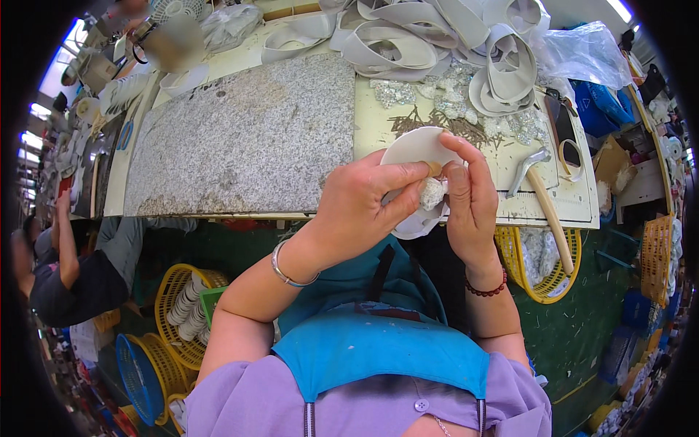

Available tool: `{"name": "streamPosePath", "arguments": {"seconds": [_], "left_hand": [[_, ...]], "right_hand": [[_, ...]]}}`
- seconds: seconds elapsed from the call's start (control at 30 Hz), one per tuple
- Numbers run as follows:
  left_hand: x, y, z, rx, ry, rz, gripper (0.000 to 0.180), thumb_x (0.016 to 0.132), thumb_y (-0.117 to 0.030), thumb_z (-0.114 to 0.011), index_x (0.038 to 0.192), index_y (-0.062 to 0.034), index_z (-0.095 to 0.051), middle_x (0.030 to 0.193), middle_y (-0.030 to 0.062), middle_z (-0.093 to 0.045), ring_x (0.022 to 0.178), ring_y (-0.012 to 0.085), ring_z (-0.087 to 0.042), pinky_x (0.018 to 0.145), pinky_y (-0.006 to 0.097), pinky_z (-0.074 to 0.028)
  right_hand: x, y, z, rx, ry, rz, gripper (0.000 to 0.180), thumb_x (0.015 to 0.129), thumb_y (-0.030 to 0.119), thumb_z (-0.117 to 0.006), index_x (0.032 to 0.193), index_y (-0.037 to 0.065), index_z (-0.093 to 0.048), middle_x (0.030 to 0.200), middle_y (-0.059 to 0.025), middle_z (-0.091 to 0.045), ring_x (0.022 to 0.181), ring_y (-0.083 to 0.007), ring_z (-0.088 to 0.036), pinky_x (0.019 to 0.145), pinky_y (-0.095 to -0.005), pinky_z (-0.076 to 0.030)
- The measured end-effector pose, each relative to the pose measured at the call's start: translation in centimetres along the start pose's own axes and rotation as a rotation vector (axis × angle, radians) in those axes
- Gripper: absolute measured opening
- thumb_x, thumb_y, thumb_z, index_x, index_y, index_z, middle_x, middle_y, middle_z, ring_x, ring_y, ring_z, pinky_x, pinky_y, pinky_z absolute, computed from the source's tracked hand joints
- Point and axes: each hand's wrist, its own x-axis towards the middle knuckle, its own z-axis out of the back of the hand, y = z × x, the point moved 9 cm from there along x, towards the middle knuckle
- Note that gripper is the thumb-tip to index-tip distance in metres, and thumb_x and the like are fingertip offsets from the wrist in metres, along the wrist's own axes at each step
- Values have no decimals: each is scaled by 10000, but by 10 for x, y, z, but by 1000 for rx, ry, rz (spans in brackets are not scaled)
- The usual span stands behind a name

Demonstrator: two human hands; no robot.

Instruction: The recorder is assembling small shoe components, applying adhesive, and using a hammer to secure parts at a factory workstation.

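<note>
Over the front edge of the table, both hands meet on a curved white band [411, 146], apparently one of the pale strips in the pile. My left hand [360, 193] pinches it between thumb and fingers. A small white, bumpy, sparkling ornament [432, 194] sits at the fingertips, against the band. My right hand [472, 195] grips the band from the other side, thumb beside the ornament and index finger along the rim. How the ornament joins the band is hidden by the fingers. A hammer [542, 193] with a wooden handle lies right of my right hand, its handle past the table edge.
A grey speckled stone slab [244, 138] covers the table's left part. White looped bands [389, 51] are heaped at the back, near glittering pieces [455, 95] and scattered brown bits [444, 125]. Yellow baskets [575, 247] stand below. Another person [80, 277] sits at left.
</note>
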Motion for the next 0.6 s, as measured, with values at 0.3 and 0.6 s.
{"name": "streamPosePath", "arguments": {"seconds": [0.3, 0.6], "left_hand": [[0, -6, 1, 82, -24, -51, 208, 776, -124, -621, 980, -122, -662, 892, 110, -617, 688, 265, -625, 597, 326, -499], [-1, -12, -1, 172, -88, -133, 182, 732, -140, -656, 912, -136, -676, 858, 94, -622, 606, 253, -616, 517, 322, -493]], "right_hand": [[1, 6, -3, -22, 36, 23, 290, 957, 98, -375, 1217, -6, -450, 1054, -123, -592, 698, -137, -565, 631, -262, -462], [6, 5, -5, -47, 92, -49, 299, 962, 141, -386, 1206, -10, -469, 1152, -126, -544, 1004, -158, -531, 837, -273, -428]]}}
